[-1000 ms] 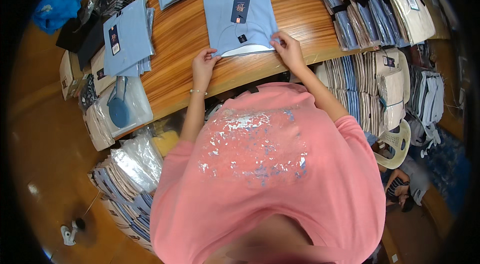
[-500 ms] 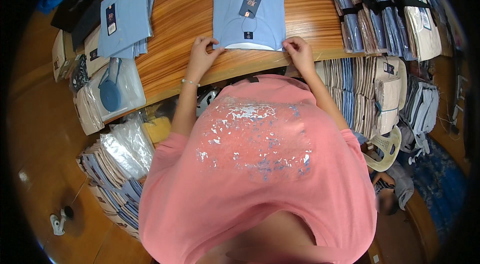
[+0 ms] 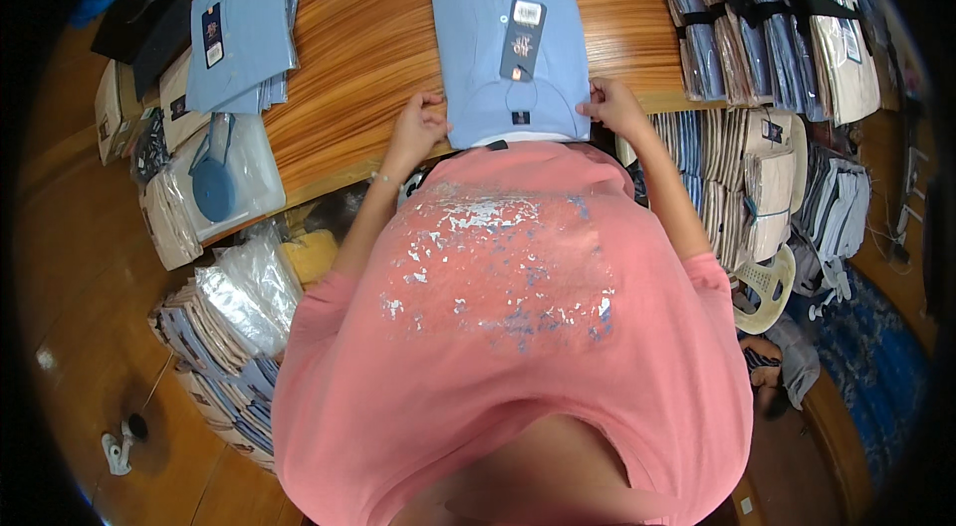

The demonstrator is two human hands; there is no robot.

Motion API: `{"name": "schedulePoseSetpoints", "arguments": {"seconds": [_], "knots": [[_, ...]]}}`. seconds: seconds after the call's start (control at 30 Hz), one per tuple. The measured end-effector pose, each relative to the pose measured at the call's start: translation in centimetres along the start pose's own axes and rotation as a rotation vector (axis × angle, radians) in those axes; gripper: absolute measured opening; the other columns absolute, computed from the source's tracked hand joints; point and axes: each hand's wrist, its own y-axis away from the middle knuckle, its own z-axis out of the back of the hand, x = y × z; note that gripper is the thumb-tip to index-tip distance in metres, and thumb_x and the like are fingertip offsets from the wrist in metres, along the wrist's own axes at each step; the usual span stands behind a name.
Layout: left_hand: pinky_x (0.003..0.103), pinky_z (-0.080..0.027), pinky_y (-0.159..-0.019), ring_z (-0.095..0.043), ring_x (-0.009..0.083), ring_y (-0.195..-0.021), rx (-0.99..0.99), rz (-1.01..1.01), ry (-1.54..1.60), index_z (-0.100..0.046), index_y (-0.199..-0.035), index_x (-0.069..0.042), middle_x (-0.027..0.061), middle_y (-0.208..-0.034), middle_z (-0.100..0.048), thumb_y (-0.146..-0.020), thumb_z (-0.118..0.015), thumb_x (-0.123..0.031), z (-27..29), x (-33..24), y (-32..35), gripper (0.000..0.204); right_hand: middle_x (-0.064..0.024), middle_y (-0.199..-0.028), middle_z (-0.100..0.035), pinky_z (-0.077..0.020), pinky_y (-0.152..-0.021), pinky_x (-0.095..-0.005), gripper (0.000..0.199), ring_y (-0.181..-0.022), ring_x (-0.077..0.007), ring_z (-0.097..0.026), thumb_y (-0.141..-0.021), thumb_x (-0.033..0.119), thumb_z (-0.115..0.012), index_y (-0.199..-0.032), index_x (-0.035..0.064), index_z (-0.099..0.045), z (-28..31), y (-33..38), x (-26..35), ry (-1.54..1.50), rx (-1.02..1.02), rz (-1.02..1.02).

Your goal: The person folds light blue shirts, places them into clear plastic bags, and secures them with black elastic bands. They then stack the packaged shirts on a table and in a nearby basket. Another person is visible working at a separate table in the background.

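A folded light blue shirt lies on the wooden table with its collar end toward me, reaching over the near edge. On its front are a dark hang tag on a string loop and a small dark neck label. My left hand is closed on the shirt's left side near the collar, fingertips at its edge. Opposite it, my right hand pinches the right side, thumb and fingers on the fabric.
Bagged blue shirts are stacked at the left, near a round blue object with a strap. Strapped bundles of folded shirts stand at the right of the table. Below the tabletop are more folded garments and clear plastic bags.
Both hands have drawn the blue shirt toward me and slightly to the right. Its collar end has come from the tabletop to the near edge, close to my body.
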Motion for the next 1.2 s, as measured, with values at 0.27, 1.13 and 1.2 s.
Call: {"name": "schedulePoseSetpoints", "arguments": {"seconds": [0.27,1.13,1.2], "knots": [[0.021,-0.044,-0.053,-0.055,0.0084,-0.058,0.019,0.131,0.019,-0.055,-0.089,0.004,0.0072,-0.068,-0.062,-0.074,-0.069,-0.001,-0.2,-1.6,0.4,0.021,-0.0006,-0.060,-0.055,-0.0381,-0.045,-0.0213,0.012,-0.049,-0.0070,-0.048,-0.075,0.002,-0.068,-0.078,0.0006,-0.057,-0.8,2.5,1.6,-0.421,-0.070,-0.257],[0.022,-0.046,-0.063,-0.056,0.0082,-0.071,0.017,0.106,0.168,-0.047,-0.098,0.000,0.0034,-0.074,-0.057,-0.076,-0.066,0.001,-1.2,0.7,2.3,0.029,-0.0033,-0.065,-0.041,-0.0395,-0.056,-0.0257,0.030,-0.062,-0.0119,-0.043,-0.072,-0.005,-0.058,-0.094,0.0046,-0.040,-2.5,3.6,0.4,-0.077,-0.079,0.098],[0.023,-0.047,-0.063,-0.057,0.0098,-0.070,-0.063,0.004,0.192,-0.046,-0.101,-0.002,0.0051,-0.078,-0.057,-0.075,-0.067,0.001,-1.1,0.4,0.3,0.033,-0.0032,-0.065,-0.041,-0.0394,-0.057,-0.0255,0.029,-0.062,-0.0121,-0.043,-0.072,-0.005,-0.057,-0.094,0.0048,-0.042,-2.1,2.0,2.1,-0.153,-0.149,0.095]]}}
